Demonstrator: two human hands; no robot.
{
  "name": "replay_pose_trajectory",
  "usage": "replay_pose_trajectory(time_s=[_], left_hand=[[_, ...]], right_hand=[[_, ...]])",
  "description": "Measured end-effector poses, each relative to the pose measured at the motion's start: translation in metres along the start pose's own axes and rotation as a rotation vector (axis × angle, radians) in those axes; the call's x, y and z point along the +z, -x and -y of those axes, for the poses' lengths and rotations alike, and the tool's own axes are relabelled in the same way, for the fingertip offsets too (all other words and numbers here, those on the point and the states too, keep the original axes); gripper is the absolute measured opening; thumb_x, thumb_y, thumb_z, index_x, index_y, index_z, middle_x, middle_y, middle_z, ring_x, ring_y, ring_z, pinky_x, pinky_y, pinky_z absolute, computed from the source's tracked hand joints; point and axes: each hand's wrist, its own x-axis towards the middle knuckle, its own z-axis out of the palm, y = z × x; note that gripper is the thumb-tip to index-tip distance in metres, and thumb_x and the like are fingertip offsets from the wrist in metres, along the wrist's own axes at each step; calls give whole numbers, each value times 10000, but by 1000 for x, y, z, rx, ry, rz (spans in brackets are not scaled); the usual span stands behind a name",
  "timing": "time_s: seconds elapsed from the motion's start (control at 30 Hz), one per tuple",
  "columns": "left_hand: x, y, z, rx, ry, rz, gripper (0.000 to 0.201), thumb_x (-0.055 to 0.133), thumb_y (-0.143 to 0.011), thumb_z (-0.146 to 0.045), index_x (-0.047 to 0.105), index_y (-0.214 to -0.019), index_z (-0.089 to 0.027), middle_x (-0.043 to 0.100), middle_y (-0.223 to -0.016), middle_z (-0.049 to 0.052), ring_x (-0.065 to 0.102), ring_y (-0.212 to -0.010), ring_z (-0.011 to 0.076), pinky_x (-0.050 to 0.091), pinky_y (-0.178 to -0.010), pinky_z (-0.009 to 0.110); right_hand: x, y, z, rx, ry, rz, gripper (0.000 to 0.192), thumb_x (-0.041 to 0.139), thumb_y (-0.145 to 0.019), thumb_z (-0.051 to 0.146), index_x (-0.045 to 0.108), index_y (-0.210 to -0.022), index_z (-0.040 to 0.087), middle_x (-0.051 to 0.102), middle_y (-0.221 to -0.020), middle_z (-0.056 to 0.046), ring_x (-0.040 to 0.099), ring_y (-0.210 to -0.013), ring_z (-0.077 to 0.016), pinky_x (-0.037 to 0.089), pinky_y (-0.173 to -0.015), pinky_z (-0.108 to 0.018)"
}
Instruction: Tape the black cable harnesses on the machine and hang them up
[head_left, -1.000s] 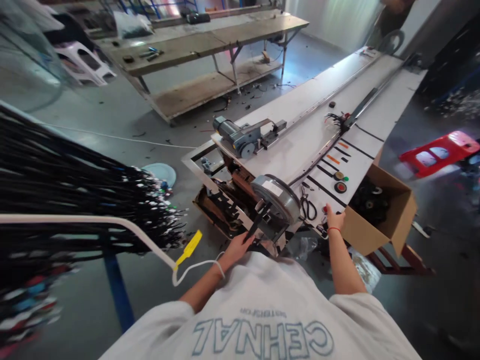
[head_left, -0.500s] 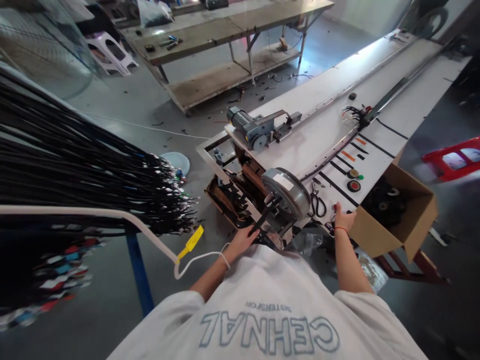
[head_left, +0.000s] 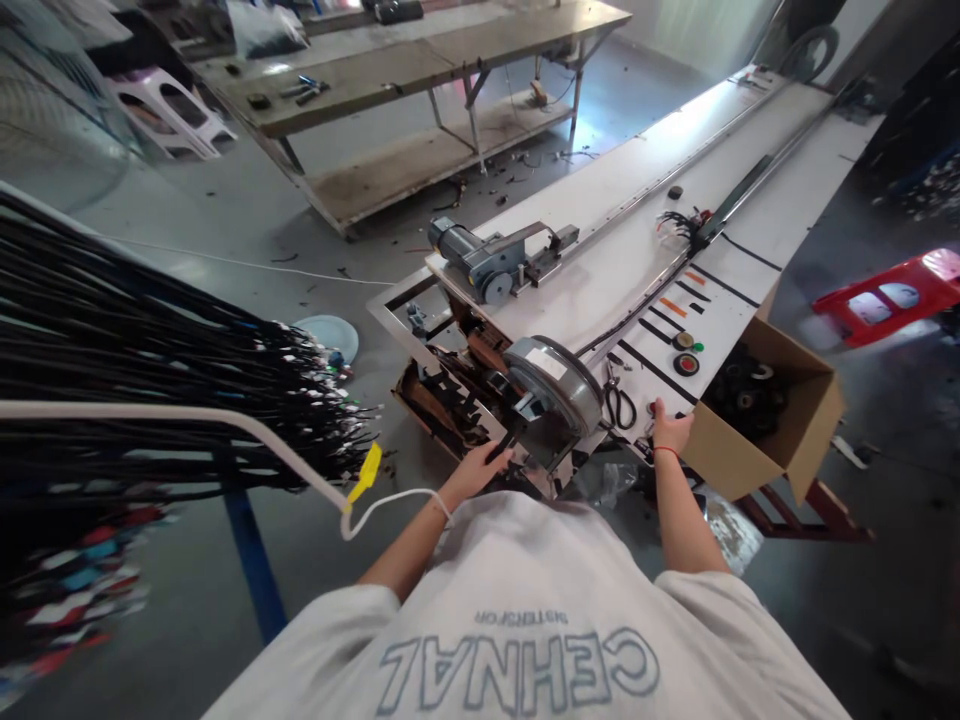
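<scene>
My left hand (head_left: pixel 477 474) is closed around a dark strip-like piece (head_left: pixel 507 438) just below a grey taping-machine-like ring (head_left: pixel 564 385) mounted at the table's near end. What that piece is at its far end is hidden. My right hand (head_left: pixel 670 432) rests at the table's front edge, fingers apart, with one fingertip beside a small red button (head_left: pixel 652 408). Black-handled scissors (head_left: pixel 621 405) lie between the ring and this hand. Farther up are tape rolls (head_left: pixel 685 364). A black cable bundle (head_left: pixel 622 325) runs along the table towards the ring.
An open cardboard box (head_left: pixel 806 425) with black rolls stands right of my right hand. A motor (head_left: pixel 459 243) sits at the table's left corner. On the left hang many black cables (head_left: pixel 187 340), near a white rail with a yellow tag (head_left: pixel 365 478). A red stool (head_left: pixel 892 295) stands right.
The whole view has shifted, so the table and both hands appear slightly farther left. My left hand still grips the dark piece, and my right hand stays by the red button.
</scene>
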Motion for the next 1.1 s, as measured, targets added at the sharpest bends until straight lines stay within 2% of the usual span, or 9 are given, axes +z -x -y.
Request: replay_pose_trajectory(time_s=[0.07, 0.17, 0.43, 0.57, 0.67, 0.77, 0.93, 1.03, 1.1], left_hand=[[6, -9, -9, 42, 37, -49, 419, 406, -887, -528, 593, -824, -158, 602, -700, 16, 530, -659, 149, 431, -655, 264], [9, -15, -17, 53, -2, -133, 407, 364, -919, -494, 571, -803, -164, 603, -724, 26, 540, -702, 157, 437, -709, 278], [1, -4, -24, 77, -122, -41, 368, 332, -947, -418, 534, -751, -181, 563, -662, 8, 512, -656, 156, 409, -681, 276], [1, -5, -25, 68, -109, -76, 363, 327, -955, -408, 528, -757, -179, 563, -673, 9, 519, -664, 155, 407, -696, 273], [0, -4, -24, 79, -112, -56, 356, 331, -957, -403, 530, -763, -180, 558, -670, 5, 513, -662, 152, 401, -692, 266], [2, -2, -22, 70, -130, -24, 360, 334, -953, -407, 525, -749, -180, 543, -649, 1, 499, -643, 150, 388, -668, 263], [6, 0, -13, 39, -84, -55, 399, 334, -947, -446, 554, -773, -163, 579, -678, 18, 531, -667, 155, 398, -663, 258], [1, 4, 0, -7, -109, 35, 378, 432, -899, -484, 584, -794, -154, 598, -674, 17, 547, -644, 155, 400, -638, 252], [-2, 7, 8, -18, -171, 34, 361, 490, -859, -488, 592, -769, -153, 606, -683, 19, 548, -649, 157, 395, -639, 253]], right_hand=[[0, 0, -1, -23, 10, -7, 855, 597, -747, 629, 409, -1329, 31, 497, -1316, -293, 490, -1221, -382, 372, -1018, -459], [2, -2, -2, -29, 16, -20, 785, 510, -810, 629, 418, -1312, 33, 517, -1284, -291, 502, -1207, -379, 378, -1009, -471], [7, -9, -8, -39, 32, -33, 816, 651, -709, 632, 452, -1250, 55, 545, -1236, -288, 532, -1154, -400, 404, -981, -482], [7, -9, -9, -65, 11, -44, 714, 581, -765, 622, 470, -1218, 82, 562, -1224, -262, 540, -1148, -379, 406, -981, -473], [8, -9, -8, -75, -2, -54, 632, 504, -820, 601, 482, -1200, 97, 568, -1222, -245, 541, -1152, -361, 406, -984, -464], [9, -10, -8, -93, 7, -58, 663, 568, -779, 598, 481, -1195, 88, 568, -1218, -248, 539, -1154, -359, 407, -988, -446], [7, -11, -9, -82, 21, -33, 756, 651, -721, 602, 463, -1222, 68, 561, -1226, -269, 535, -1160, -383, 405, -988, -464], [6, -10, -7, -70, 11, -23, 772, 659, -720, 583, 453, -1245, 56, 562, -1228, -271, 534, -1159, -391, 402, -988, -471], [5, -9, -6, -62, 5, -22, 784, 664, -719, 572, 447, -1257, 44, 561, -1226, -279, 532, -1160, -397, 401, -989, -474]])
